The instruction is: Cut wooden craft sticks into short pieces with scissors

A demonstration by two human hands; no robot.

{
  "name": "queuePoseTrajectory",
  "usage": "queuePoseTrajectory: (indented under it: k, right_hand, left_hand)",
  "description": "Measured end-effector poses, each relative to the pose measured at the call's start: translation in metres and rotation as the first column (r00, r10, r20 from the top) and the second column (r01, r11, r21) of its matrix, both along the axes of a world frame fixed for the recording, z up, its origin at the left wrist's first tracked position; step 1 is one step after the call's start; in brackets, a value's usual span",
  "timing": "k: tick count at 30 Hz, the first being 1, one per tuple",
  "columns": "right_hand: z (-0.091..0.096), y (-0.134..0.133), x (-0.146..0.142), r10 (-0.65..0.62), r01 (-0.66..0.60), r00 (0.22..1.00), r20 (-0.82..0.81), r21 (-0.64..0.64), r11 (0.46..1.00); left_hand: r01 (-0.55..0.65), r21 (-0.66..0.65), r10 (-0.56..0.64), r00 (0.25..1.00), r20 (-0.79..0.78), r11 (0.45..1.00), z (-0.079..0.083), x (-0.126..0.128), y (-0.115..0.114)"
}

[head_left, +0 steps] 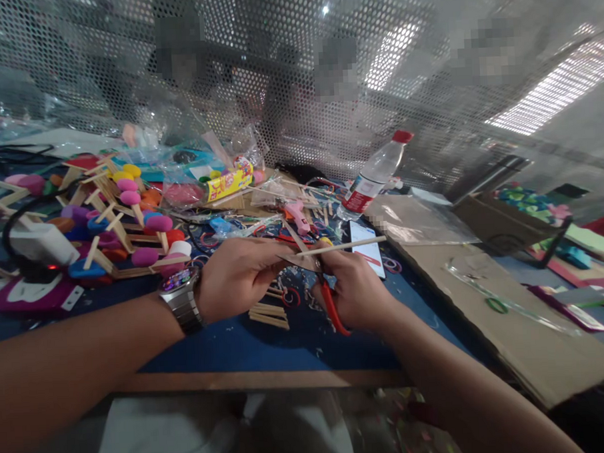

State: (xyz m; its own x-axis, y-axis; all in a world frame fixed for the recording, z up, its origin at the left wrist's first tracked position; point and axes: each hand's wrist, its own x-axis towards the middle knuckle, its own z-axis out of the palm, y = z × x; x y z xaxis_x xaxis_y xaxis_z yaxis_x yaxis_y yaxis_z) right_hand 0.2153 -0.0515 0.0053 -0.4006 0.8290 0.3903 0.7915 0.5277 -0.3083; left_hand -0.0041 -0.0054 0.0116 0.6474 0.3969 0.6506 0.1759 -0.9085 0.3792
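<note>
My left hand (239, 274), with a metal watch (181, 295) on the wrist, is closed around one end of a thin wooden stick (350, 245) that points to the right. My right hand (355, 292) grips red-handled scissors (330, 305); their blades (299, 256) are parted around the stick near my left fingers. Both hands hover over the blue table mat (267, 345). A few loose wooden sticks (268, 315) lie on the mat just below my hands.
A structure of sticks and coloured caps (126, 224) stands at the left beside a white charger (40, 244). A plastic bottle (374, 176) leans at centre back, a phone (368, 250) below it. Cardboard sheets (510, 311) cover the right. Other people sit behind a perforated screen (295, 66).
</note>
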Motion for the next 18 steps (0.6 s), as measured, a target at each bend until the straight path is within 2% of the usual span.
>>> queuePoseTrajectory:
  k: [10, 18]
  right_hand:
    - [0.0025, -0.0018, 0.0007, 0.005, -0.006, 1.000, -0.028, -0.038, 0.999]
    - [0.0061, 0.0000, -0.0075, 0.003, -0.007, 0.997, -0.079, -0.055, 0.998]
  left_hand:
    - [0.007, 0.037, -0.009, 0.998, 0.057, 0.999, -0.0040, 0.0012, 0.0002]
    - [-0.062, -0.086, 0.064, 0.998, 0.018, 0.994, -0.0042, 0.0031, 0.0012]
